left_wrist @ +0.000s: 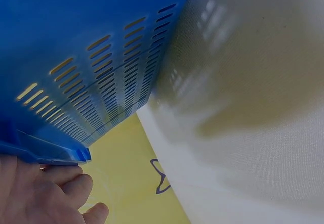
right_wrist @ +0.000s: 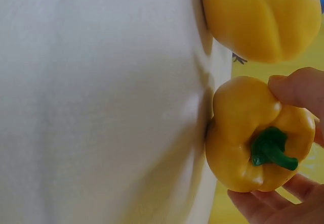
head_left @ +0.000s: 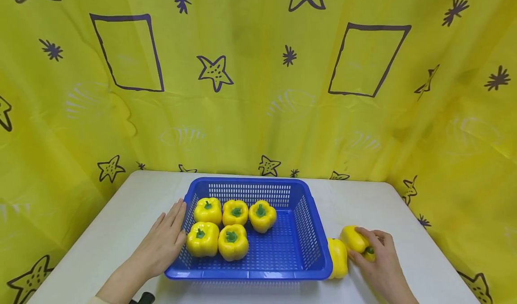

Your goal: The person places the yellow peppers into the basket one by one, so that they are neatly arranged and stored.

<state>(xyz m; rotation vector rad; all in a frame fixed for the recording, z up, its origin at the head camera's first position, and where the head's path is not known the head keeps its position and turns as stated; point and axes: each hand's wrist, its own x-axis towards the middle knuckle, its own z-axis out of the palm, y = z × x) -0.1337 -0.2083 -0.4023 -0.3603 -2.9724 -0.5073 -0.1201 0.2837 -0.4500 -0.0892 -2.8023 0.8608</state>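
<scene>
A blue plastic basket [head_left: 248,275] stands on the table, with several yellow bell peppers [head_left: 233,242] in its left part, green stems showing. My left hand [head_left: 163,245] rests along the basket's left rim, fingers straight; in the left wrist view its fingers [left_wrist: 76,186] touch the rim from outside. To the right of the basket, my right hand [head_left: 381,259] grips a yellow bell pepper [right_wrist: 243,107] lying on its side, thumb and fingers on opposite sides of it. Another yellow bell pepper [head_left: 338,258] sits between that one and the basket's right wall, partly hidden by the rim.
The white table [head_left: 420,236] extends on both sides of the basket. A yellow curtain [head_left: 250,115] with drawn stars and shells hangs behind and at the sides. A small black object [head_left: 146,297] shows at the bottom edge, near my left forearm.
</scene>
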